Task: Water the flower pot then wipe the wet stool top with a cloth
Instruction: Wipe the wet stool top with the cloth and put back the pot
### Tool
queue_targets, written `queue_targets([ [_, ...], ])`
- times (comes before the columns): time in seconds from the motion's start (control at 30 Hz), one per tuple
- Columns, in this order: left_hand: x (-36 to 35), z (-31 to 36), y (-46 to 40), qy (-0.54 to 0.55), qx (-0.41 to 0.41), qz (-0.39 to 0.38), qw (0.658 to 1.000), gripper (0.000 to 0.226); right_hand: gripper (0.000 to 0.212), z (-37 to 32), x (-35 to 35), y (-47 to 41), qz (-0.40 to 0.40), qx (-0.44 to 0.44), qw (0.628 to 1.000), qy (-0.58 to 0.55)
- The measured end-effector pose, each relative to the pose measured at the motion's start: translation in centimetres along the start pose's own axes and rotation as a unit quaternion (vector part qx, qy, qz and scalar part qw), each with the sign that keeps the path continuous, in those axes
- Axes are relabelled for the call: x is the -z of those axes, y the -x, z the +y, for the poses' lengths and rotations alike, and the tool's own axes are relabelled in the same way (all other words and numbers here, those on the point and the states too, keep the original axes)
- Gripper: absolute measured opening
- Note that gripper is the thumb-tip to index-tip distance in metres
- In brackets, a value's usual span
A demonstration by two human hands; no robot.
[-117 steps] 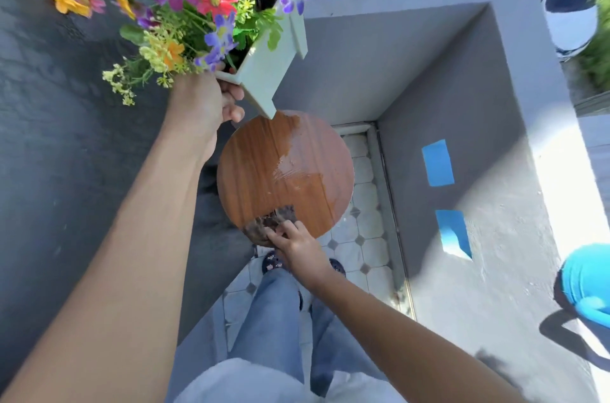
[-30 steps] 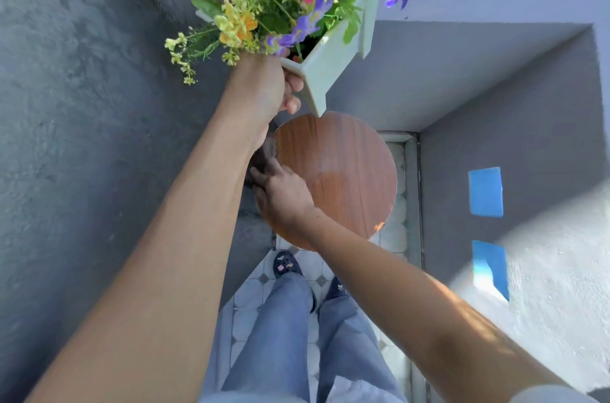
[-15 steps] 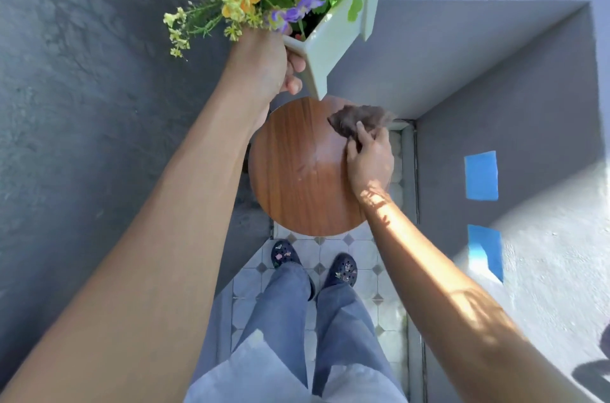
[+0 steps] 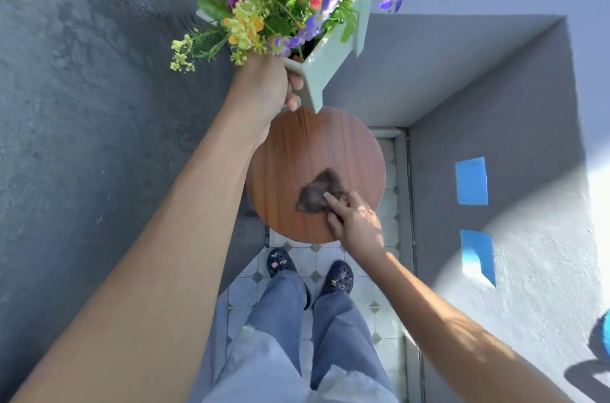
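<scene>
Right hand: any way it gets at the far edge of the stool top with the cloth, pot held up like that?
Probably yes. The left hand holds the flower pot lifted clear of the stool top, and the bare wood between the cloth under the right hand and the far edge looks unobstructed.

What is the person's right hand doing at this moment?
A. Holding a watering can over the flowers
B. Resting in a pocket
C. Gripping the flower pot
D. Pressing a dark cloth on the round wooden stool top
D: the right hand has its fingers on the dark cloth, which lies on the stool top, while the left hand holds the flower pot up.
</scene>
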State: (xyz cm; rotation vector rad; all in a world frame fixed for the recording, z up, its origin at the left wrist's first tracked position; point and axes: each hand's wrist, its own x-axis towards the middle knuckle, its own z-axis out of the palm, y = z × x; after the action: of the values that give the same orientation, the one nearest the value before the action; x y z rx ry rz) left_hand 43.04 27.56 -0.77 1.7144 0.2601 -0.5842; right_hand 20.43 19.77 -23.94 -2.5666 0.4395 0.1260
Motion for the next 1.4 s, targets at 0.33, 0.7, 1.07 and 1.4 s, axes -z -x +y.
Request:
queue_targets([
  [0.33, -3.9, -2.3, 2.9, 0.076, 0.048, 0.015, 0.996, 0.03, 0.042, -2.3, 0.3, 0.9, -0.006, -0.042, 0.999, -0.034],
  [0.7, -5.0, -8.2, 10.1, 0.03, 0.115, 0.026, 0.993, 0.034, 0.044, 2.8, 4.4, 8.9, 0.002, -0.323, 0.92, -0.22],
  [1.07, -9.3, -26.2, 7.7, 0.056, 0.221, 0.16, 0.96, 0.106, 0.027, 3.3, 9.9, 11.7, 0.106, -0.288, 0.918, -0.252],
  [1.4, -13.7, -32.8, 2.8, 0.03, 0.202, 0.093, 0.975, 0.056, 0.022, 1.7, 10.7, 16.4, 0.112, -0.309, 0.868, -0.371],
])
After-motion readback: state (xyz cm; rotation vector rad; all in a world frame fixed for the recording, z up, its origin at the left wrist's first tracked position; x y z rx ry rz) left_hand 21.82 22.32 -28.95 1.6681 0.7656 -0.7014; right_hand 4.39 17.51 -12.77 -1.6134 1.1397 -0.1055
